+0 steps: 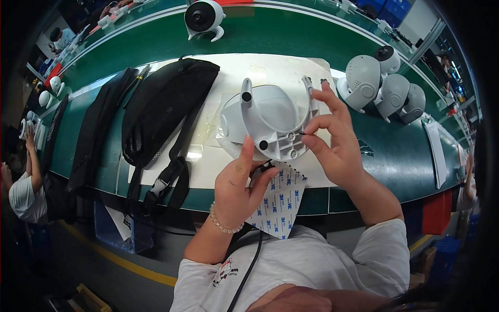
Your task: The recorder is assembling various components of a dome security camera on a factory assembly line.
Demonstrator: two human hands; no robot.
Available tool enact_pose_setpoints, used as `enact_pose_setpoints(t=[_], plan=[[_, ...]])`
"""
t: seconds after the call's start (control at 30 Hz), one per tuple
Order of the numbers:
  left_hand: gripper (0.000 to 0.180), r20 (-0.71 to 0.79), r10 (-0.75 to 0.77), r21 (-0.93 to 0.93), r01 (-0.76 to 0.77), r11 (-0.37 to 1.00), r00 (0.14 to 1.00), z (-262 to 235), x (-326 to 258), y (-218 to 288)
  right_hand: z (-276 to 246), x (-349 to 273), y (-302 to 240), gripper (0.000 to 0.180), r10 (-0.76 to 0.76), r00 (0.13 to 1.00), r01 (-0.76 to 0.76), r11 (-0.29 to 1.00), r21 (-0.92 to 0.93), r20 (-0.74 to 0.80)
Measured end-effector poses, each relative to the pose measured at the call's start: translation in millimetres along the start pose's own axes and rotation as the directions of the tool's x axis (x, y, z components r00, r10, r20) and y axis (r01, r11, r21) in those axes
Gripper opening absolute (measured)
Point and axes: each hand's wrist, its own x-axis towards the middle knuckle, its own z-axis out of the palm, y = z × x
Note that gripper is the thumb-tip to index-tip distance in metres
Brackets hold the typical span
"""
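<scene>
A white camera-like device [270, 109] lies with its underside up on a pale mat. Two round black pads [263, 145] show on its curved stand, and a screw-hole area faces me. My left hand [238, 179] is closed on a backing sheet [280, 203] with repeated blue print and dark bits along its top edge. It is at the near side of the device. My right hand [332, 135] pinches a small dark piece [302, 133] between thumb and index finger beside the stand's right part; its other fingers are raised. The piece is too small to make out fully.
A black bag [169, 99] with straps and a buckle lies to the left, near pliers [138, 83]. Several finished-looking white devices [392, 88] stand at the right, another [204, 21] at the back. White papers [435, 153] lie at the right edge. Other people work at both sides.
</scene>
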Motion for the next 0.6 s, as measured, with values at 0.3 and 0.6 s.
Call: enact_pose_setpoints(t=[0.3, 0.6], plan=[[0.075, -0.014, 0.019, 0.030, -0.019, 0.999, 1.000, 2.6, 0.7, -0.2, 6.2, 7.0, -6.3, 0.007, 0.168, 0.977, -0.193, 0.959, 0.209, 0.130], [0.077, 0.010, 0.004, 0.030, -0.004, 1.000, 1.000, 1.7, 1.1, 2.5, 1.0, -0.7, -4.0, 0.014, -0.050, 0.995, 0.066, 0.978, -0.199, 0.086]])
